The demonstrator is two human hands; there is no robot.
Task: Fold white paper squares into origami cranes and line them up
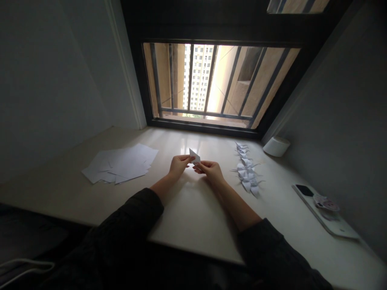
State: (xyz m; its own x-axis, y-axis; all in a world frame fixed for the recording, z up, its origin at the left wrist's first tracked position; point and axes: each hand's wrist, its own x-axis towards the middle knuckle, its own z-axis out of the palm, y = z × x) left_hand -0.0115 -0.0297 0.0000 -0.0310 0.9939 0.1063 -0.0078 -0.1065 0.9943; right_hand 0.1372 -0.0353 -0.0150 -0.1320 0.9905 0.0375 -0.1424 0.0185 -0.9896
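Note:
Both my hands meet over the middle of a pale windowsill desk (193, 209). My left hand (179, 165) and my right hand (211, 170) pinch a small folded piece of white paper (195, 156) between their fingertips, held just above the surface. A loose stack of white paper sheets (121, 164) lies to the left of my left hand. To the right of my right hand, a row of several folded white paper cranes (247, 169) runs away toward the window.
A barred window (211, 84) fills the far side. A small white round container (276, 146) stands at the back right corner. A phone lies face down (328, 211) near the right edge. Dark walls close in left and right.

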